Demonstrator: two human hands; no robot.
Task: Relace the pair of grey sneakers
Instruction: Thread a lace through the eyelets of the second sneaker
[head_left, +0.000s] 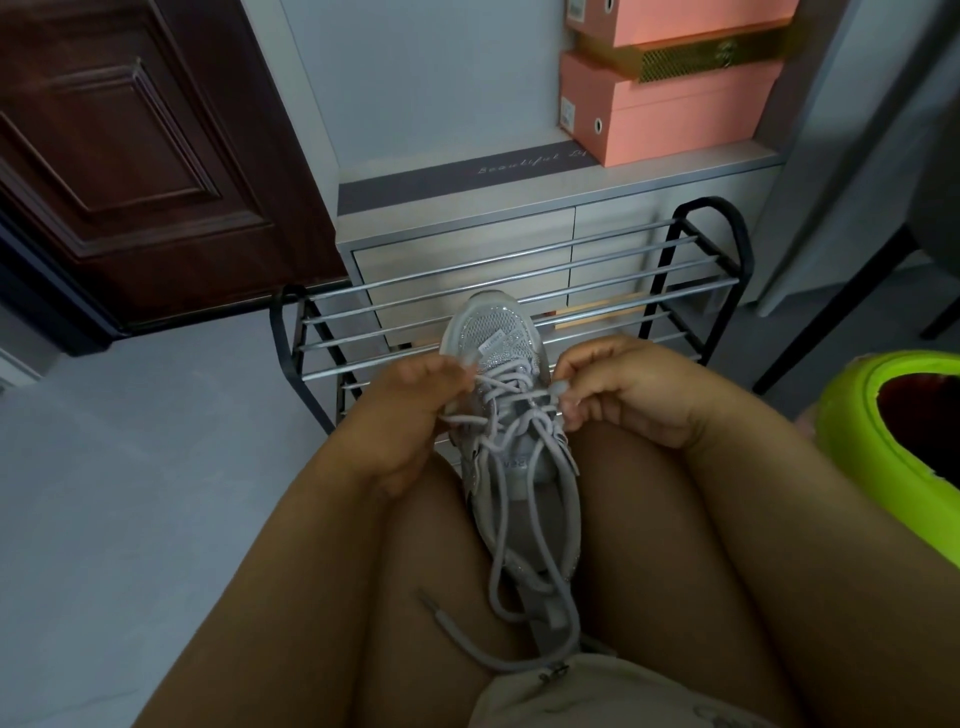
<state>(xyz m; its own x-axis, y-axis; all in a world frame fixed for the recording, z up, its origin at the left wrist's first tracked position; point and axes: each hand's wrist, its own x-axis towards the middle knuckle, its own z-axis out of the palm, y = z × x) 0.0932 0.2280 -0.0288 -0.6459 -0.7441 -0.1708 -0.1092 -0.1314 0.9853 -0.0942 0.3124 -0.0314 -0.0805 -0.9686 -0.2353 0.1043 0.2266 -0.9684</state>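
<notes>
One grey sneaker (496, 332) lies wedged between my thighs, toe pointing away from me. Its grey lace (519, 525) crosses the eyelets near the toe, and the long loose ends trail down over my lap. My left hand (410, 410) pinches a strand of the lace on the shoe's left side. On the right side, my right hand (618, 389) pinches another strand by the eyelets. The second sneaker is not in view.
A black and chrome shoe rack (519, 291) stands just beyond the shoe, against a pale cabinet (467, 218). Pink shoe boxes (675, 104) are stacked on the cabinet. A lime green bin (893, 436) sits at my right. A dark wooden door (130, 156) is at the left.
</notes>
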